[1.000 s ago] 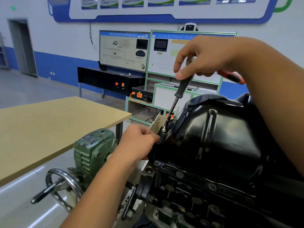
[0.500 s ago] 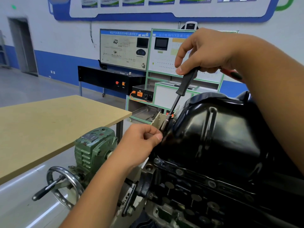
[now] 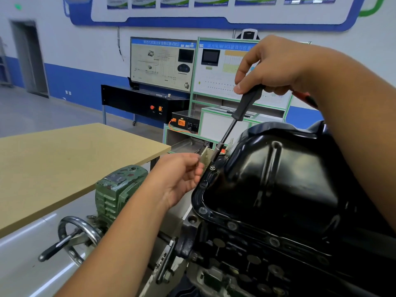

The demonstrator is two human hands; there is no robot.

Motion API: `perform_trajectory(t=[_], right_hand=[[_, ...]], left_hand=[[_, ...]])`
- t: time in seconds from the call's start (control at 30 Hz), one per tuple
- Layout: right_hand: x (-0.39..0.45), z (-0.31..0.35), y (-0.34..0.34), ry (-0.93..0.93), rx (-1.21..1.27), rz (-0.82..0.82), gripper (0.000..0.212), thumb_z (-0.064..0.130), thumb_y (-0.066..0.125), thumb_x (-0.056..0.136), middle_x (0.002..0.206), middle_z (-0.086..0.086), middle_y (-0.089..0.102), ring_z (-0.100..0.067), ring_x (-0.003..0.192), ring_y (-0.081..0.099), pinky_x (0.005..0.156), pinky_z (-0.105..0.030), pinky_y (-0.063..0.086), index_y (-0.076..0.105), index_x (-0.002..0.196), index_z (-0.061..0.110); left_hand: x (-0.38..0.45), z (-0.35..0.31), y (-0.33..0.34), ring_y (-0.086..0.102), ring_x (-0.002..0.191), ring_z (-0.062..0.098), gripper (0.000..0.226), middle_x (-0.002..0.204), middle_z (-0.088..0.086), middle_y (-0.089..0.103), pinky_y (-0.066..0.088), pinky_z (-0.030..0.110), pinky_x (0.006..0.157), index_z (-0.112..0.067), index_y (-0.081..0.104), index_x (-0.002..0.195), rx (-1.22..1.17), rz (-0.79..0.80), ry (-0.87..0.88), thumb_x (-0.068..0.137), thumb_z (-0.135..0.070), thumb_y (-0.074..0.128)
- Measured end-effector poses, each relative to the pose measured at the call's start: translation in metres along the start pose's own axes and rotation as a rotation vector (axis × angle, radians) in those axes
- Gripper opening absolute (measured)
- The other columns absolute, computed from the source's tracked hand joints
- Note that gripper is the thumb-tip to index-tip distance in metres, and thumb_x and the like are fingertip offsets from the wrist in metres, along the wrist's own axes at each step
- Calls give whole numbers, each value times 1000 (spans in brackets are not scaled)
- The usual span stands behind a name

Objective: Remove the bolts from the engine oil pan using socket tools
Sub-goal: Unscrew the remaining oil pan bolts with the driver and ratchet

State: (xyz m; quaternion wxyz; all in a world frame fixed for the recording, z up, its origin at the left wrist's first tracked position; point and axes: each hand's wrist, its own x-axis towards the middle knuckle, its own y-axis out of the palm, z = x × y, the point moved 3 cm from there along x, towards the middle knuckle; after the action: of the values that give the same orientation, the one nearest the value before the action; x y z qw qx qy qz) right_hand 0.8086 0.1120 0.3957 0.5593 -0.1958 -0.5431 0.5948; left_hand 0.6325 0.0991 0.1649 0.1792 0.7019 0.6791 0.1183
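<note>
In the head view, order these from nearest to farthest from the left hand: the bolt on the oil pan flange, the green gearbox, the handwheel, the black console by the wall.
From the left hand:
1. Bolt, just right of the fingertips.
2. Green gearbox, to its left.
3. Handwheel, lower left.
4. Black console, far behind by the wall.

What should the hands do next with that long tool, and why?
Probably lower the socket driver back onto the bolt and keep unscrewing. Its tip hangs just above the bolt, which still sits in the oil pan flange. The right hand holds the handle; the left hand waits beside.
</note>
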Motion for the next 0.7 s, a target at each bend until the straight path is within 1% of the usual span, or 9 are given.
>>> perform_trajectory(t=[0.1, 0.17, 0.23, 0.3, 0.4, 0.5, 0.57, 0.63, 0.7], right_hand=[[0, 0, 1, 5, -11, 9, 16, 25, 88, 75, 50, 2, 58, -13, 42, 39, 39, -24, 34, 77, 82, 16], [0, 2, 4, -4, -36, 31, 18, 26, 89, 75, 50, 1, 56, -16, 44, 39, 40, -24, 33, 76, 83, 15], [-2, 3, 7, -21, -47, 68, 19, 26, 89, 75, 54, -3, 55, -19, 48, 39, 40, -25, 33, 76, 83, 15], [-3, 4, 9, -33, -37, 97, 20, 27, 90, 75, 58, -7, 54, -20, 51, 38, 40, -26, 32, 76, 83, 15], [-3, 7, 9, -56, -34, 113, 23, 27, 91, 73, 61, -8, 56, -20, 53, 40, 39, -28, 33, 76, 86, 15], [-6, 12, 9, -119, -47, 144, 23, 22, 92, 72, 68, -18, 63, -19, 51, 42, 40, -26, 33, 75, 86, 16], [-8, 15, 8, -165, -53, 162, 23, 14, 91, 71, 76, -14, 73, -16, 53, 48, 42, -23, 35, 74, 86, 17], [-7, 16, 7, -180, -54, 164, 25, 10, 90, 71, 82, -8, 77, -14, 59, 55, 45, -23, 38, 74, 87, 20], [-5, 16, 7, -162, -82, 149, 22, 18, 89, 75, 83, -10, 76, -12, 58, 54, 46, -24, 40, 74, 90, 22]], left_hand=[[15, 5, 7, 42, 40, 6, 24, 58, -1, 50, 33, 18, 44, -14, 59, 76, 252, 28, -122, 100, -14, 55], [19, 6, 10, 38, 42, 8, 22, 59, -1, 48, 28, 22, 47, -16, 59, 75, 366, 38, -115, 97, -17, 59], [21, 5, 12, 47, 43, 13, 14, 65, 4, 57, 33, 23, 46, -13, 64, 81, 435, 23, -72, 94, -18, 64], [20, 7, 12, 59, 44, 16, 12, 67, 6, 67, 43, 24, 42, -9, 69, 86, 452, 0, -42, 93, -20, 66], [18, 13, 14, 70, 58, 22, 17, 76, 11, 76, 58, 32, 57, -4, 74, 95, 380, 3, -36, 91, -20, 68], [18, 15, 13, 70, 58, 22, 18, 73, 11, 73, 55, 29, 54, -7, 71, 84, 354, -35, 11, 94, -22, 67], [19, 17, 13, 69, 61, 26, 24, 77, 17, 73, 55, 31, 58, -2, 71, 85, 359, -62, 46, 95, -23, 68], [18, 18, 14, 69, 64, 28, 30, 85, 25, 74, 58, 37, 64, 7, 72, 93, 344, -80, 57, 95, -23, 68], [16, 19, 15, 69, 61, 27, 27, 80, 23, 74, 58, 35, 61, 5, 72, 90, 312, -81, 53, 95, -21, 67]])
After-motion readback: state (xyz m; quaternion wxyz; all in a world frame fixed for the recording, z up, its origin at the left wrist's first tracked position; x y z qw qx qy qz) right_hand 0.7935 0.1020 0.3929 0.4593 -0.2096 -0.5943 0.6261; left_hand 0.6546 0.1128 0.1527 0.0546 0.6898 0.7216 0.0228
